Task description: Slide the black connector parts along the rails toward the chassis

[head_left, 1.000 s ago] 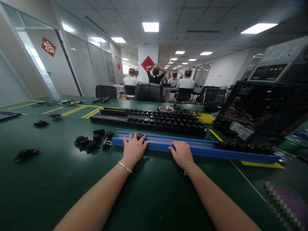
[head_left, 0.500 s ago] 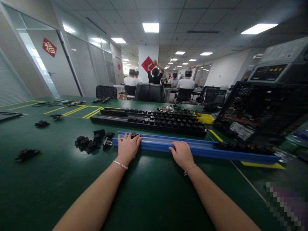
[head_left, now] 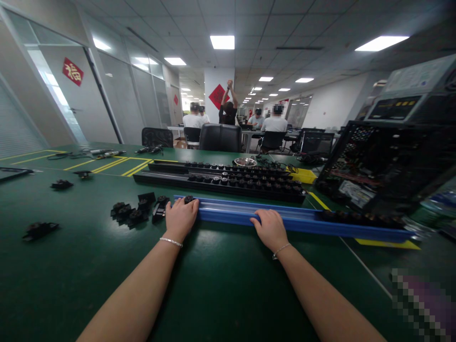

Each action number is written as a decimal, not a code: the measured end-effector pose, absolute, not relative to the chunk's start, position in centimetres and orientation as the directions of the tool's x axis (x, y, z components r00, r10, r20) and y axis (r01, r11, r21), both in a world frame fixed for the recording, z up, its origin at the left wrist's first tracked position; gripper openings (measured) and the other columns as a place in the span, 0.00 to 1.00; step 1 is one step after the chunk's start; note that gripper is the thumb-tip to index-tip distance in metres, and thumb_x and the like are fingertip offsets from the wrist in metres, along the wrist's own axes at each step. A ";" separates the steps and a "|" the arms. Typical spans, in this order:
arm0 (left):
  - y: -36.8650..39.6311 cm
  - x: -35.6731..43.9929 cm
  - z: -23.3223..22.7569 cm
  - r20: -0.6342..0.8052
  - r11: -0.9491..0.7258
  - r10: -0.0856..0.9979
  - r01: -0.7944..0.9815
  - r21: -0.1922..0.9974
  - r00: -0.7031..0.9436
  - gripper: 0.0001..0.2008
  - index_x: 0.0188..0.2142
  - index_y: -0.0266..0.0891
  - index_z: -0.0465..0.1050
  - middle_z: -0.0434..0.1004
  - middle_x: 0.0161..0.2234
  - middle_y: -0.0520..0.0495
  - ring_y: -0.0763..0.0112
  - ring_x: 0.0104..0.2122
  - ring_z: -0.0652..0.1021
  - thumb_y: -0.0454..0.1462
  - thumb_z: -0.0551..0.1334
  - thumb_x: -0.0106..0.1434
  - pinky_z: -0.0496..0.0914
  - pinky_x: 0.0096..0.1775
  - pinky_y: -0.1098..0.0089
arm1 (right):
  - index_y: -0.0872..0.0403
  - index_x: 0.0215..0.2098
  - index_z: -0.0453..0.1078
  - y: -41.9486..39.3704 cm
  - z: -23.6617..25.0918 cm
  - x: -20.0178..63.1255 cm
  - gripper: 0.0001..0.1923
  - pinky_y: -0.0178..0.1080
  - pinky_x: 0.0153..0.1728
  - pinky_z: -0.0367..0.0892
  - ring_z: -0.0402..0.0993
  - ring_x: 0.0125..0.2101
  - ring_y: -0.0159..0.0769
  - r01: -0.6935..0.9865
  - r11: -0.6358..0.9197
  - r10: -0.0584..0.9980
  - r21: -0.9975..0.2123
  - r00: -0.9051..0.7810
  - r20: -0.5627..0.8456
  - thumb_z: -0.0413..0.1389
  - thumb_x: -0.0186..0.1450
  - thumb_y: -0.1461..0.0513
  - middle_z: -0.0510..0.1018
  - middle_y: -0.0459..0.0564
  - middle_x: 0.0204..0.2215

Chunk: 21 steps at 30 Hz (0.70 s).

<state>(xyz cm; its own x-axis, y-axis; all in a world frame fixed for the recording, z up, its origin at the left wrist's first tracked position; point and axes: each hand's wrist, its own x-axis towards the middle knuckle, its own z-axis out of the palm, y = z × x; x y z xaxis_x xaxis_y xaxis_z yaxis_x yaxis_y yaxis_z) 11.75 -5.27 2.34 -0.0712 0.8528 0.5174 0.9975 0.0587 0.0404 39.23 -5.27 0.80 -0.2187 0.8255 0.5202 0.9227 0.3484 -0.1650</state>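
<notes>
Blue rail [head_left: 302, 219]: black parts sit at its far right end.
Left hand [head_left: 181, 217]: fingers spread flat over a black part [head_left: 188, 199] at the rail's left end.
Right hand [head_left: 270, 229]: fingers curled over the rail's near edge, mid-length.

The long plastic rail [head_left: 302, 219] is bright blue, and the small ribbed part [head_left: 188, 199] at its end is black. The work table [head_left: 71, 266] is dark green with yellow stripes. The two long trays [head_left: 171, 178] behind are black, as are the loose small parts [head_left: 130, 212]. A silver bracelet [head_left: 171, 242] circles the left wrist.
</notes>
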 end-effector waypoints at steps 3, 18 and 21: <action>-5.3 11.4 2.4 0.529 0.073 0.844 0.996 0.053 -0.090 0.22 0.41 0.47 0.76 0.76 0.42 0.41 0.56 0.47 0.72 0.44 0.43 0.66 0.57 0.50 0.50 | 0.54 0.34 0.68 -5.2 0.8 39.2 0.08 0.44 0.47 0.55 0.69 0.38 0.39 0.925 0.345 0.827 -0.159 -0.220 0.517 0.50 0.63 0.58 0.77 0.50 0.33; -3.6 9.1 1.2 0.589 0.177 0.786 0.981 0.081 -0.190 0.28 0.33 0.38 0.79 0.77 0.34 0.39 0.60 0.37 0.74 0.47 0.41 0.66 0.65 0.39 0.66 | 0.54 0.35 0.69 -5.1 0.7 39.3 0.09 0.43 0.46 0.55 0.69 0.38 0.40 0.931 0.337 0.828 -0.137 -0.224 0.514 0.51 0.63 0.58 0.77 0.51 0.35; -3.5 8.9 1.1 0.577 0.169 0.793 0.981 0.097 -0.194 0.29 0.35 0.37 0.79 0.77 0.35 0.38 0.59 0.39 0.73 0.46 0.41 0.66 0.65 0.42 0.65 | 0.54 0.36 0.69 -5.1 0.7 39.3 0.09 0.43 0.46 0.55 0.69 0.39 0.40 0.933 0.333 0.835 -0.138 -0.224 0.503 0.51 0.63 0.58 0.77 0.51 0.35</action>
<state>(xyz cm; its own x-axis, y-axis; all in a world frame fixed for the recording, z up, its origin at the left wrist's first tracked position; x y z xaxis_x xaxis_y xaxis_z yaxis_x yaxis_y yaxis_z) 8.87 -3.45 1.07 -0.1936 0.7935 0.5770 0.9809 0.1685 0.0973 39.26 -5.08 0.67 -0.2238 0.8347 0.5031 0.9326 0.3334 -0.1383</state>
